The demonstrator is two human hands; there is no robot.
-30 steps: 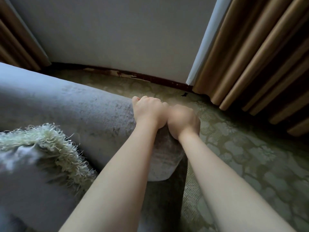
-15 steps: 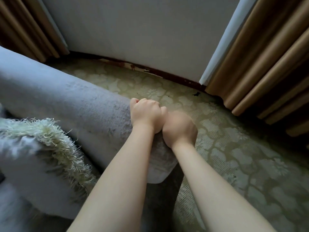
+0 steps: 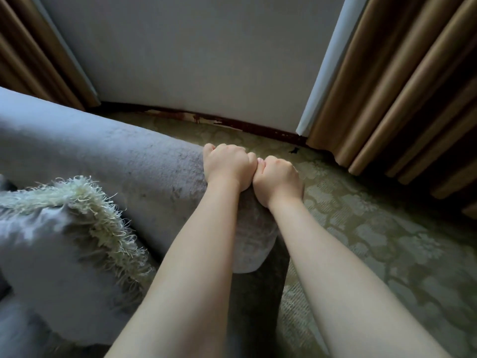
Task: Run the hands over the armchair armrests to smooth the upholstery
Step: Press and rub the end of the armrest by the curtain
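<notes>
Barely anything has shifted over the last second: the left grip (image 3: 227,166) and right grip (image 3: 278,179), both bare hands, sit knuckle to knuckle at the same spot as before, on the outer edge of the grey velvet armrest (image 3: 103,156) near its rounded front end; only the head view has swung a little. The left grip has its fingers curled tight over the far side of the armrest. The right grip is balled narrow just beside it, heel on the upholstery, and I cannot tell whether it pinches cloth or closes on nothing. Since neither has travelled along the roll, my judgement is that the smoothing stroke has stalled here, and the long stretch of nap toward the back looks unbrushed. No brand, label or writing is readable on the armrest, the fringed cushion (image 3: 64,244), the patterned carpet (image 3: 374,228) or the curtains (image 3: 400,86).
</notes>
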